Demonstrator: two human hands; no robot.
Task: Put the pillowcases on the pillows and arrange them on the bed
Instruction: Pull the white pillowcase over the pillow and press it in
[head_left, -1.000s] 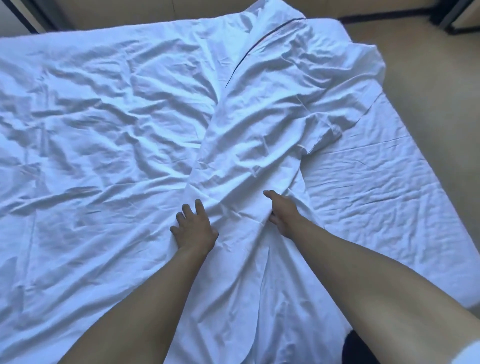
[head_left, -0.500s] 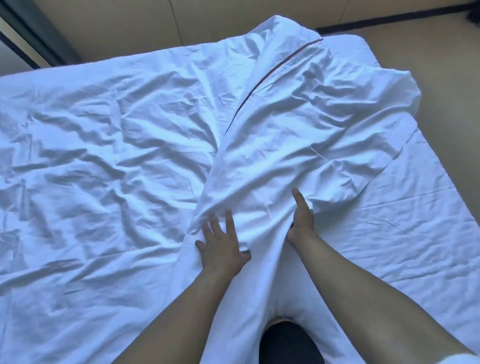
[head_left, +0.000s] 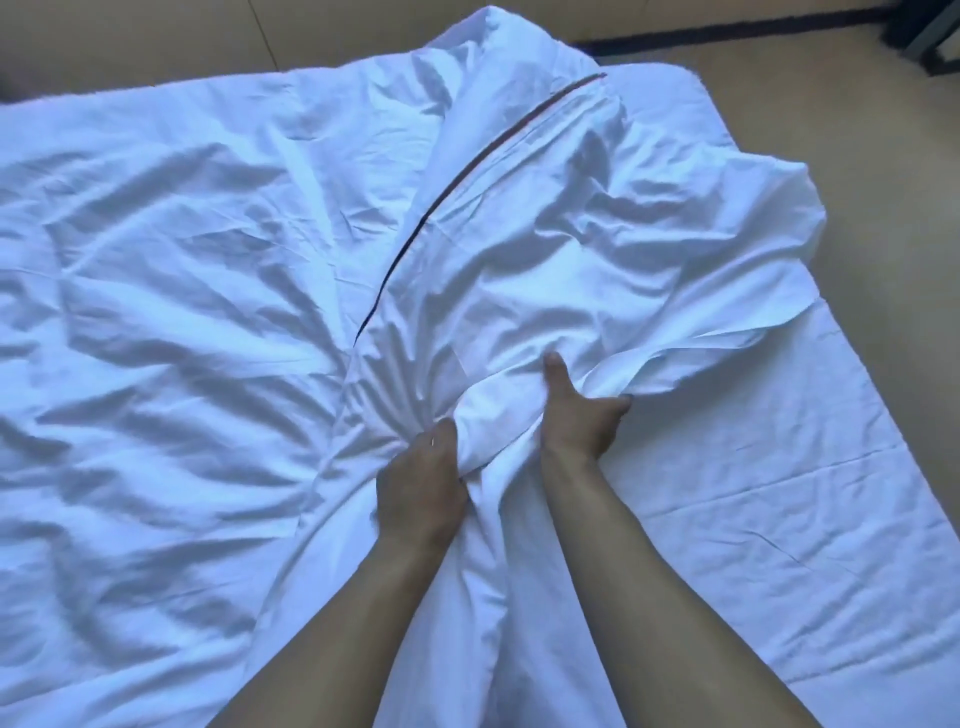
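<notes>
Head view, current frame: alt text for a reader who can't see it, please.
Both hands, left hand and right hand, grip bunched folds of a white pillowcase with a dark piped seam, lying rumpled on a bed covered in creased white sheets. Tan floor shows beyond.

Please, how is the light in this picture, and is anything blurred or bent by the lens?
Head view: a cool bluish cast on the rumpled sheet at left, brighter white on the pillowcase at right; soft shadows in the folds, no glare; the bed's far edge curves from the wide lens; the left hand and right hand, gripping the cloth, look slightly soft.
</notes>
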